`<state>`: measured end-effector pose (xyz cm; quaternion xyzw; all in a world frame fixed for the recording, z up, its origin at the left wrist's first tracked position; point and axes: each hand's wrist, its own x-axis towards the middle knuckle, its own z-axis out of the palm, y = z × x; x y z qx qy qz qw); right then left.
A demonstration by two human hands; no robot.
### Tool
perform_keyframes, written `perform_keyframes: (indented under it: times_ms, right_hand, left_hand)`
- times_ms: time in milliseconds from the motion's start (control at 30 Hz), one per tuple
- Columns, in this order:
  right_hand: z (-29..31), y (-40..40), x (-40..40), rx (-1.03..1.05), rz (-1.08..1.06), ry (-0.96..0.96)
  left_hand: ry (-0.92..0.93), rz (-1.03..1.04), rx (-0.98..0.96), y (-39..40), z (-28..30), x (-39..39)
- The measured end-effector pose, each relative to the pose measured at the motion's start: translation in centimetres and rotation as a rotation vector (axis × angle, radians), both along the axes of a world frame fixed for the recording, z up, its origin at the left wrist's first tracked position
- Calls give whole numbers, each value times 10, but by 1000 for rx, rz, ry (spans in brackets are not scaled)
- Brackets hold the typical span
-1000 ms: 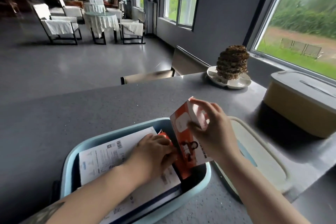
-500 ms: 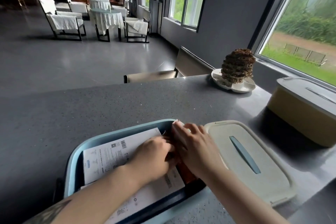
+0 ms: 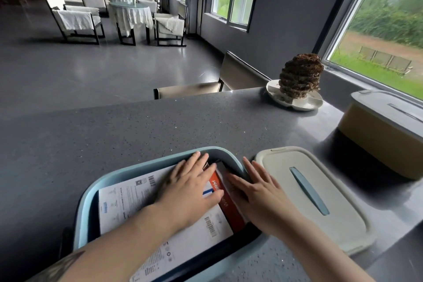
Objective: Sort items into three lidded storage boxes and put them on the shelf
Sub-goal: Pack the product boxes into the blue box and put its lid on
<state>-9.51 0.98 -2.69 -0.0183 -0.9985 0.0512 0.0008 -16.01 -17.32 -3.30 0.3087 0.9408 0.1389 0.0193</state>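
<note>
An open light-blue storage box (image 3: 231,155) sits on the grey counter in front of me. Inside lie white printed sheets (image 3: 128,199) and an orange packet (image 3: 229,208) along the right wall. My left hand (image 3: 192,188) lies flat, fingers spread, across the sheets and the packet. My right hand (image 3: 256,192) rests flat with straight fingers at the box's right edge, against the packet. The box's cream lid (image 3: 315,197) with a blue handle strip lies beside it on the right. A closed yellow box (image 3: 384,137) with a grey lid stands at the far right.
A brown stacked ornament on a white dish (image 3: 297,101) stands at the counter's far side near the window. A chair back (image 3: 238,75) shows beyond the counter edge. Armchairs and a draped table stand far across the room.
The orange packet, held upright over the box a second ago, now lies down inside it. Both hands have flattened onto the contents, and my view has shifted slightly.
</note>
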Motion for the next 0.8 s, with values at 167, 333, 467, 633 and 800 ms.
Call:
perform_keyframes:
  times_ms: [167, 333, 467, 633, 800]
  right_hand:
    - [0, 0, -1, -10, -2, -27]
    - [5, 2, -9, 26, 31, -50]
    - [0, 3, 6, -584, -11, 83]
    - [-13, 53, 60, -1293, -455, 670]
    - [-42, 89, 91, -813, -856, 579]
  left_hand:
    - [-2, -9, -11, 2, 0, -3]
    - [-7, -23, -21, 3, 1, -8]
    - [-37, -46, 11, 3, 7, -7]
    - [-111, 62, 439, 14, 50, -17]
    - [-35, -196, 317, 109, 85, -30]
